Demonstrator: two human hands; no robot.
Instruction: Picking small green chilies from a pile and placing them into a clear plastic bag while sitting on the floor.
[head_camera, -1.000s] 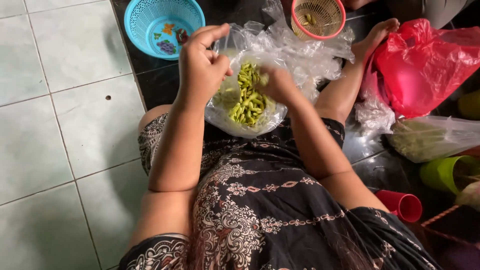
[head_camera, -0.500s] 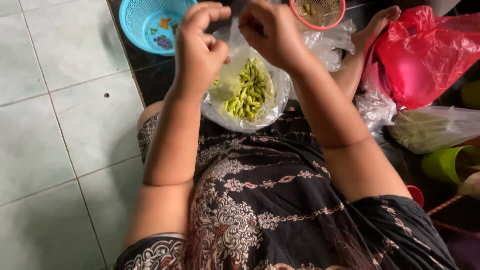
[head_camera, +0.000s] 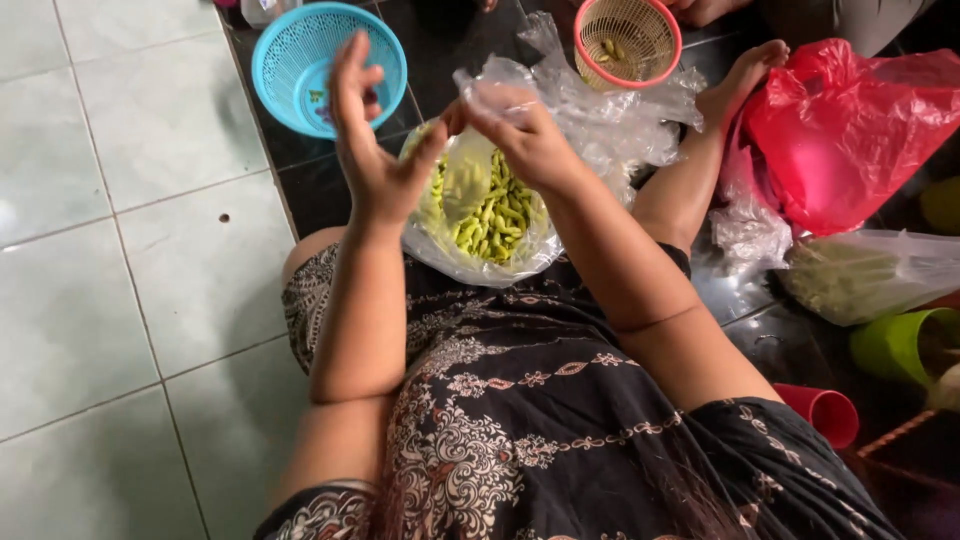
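A clear plastic bag (head_camera: 480, 215) full of small green pods rests on my lap against my patterned black skirt. My right hand (head_camera: 525, 135) pinches the bag's twisted top above the pods. My left hand (head_camera: 370, 140) is raised beside the bag with its fingers spread and its thumb touching the plastic near the neck. Crumpled clear plastic (head_camera: 610, 110) lies just behind the bag.
A blue plastic basket (head_camera: 290, 75) sits on the floor at the far left, a small pink-rimmed basket (head_camera: 625, 40) with a few pods behind. A red bag (head_camera: 850, 130), another clear bag of greens (head_camera: 860, 275), a green cup (head_camera: 900, 345) and a red cup (head_camera: 825, 410) lie right.
Both hands worked the bag's top, lifting and twisting it. My left hand has let go of the neck and opened, while my right hand keeps hold of the twisted plastic.
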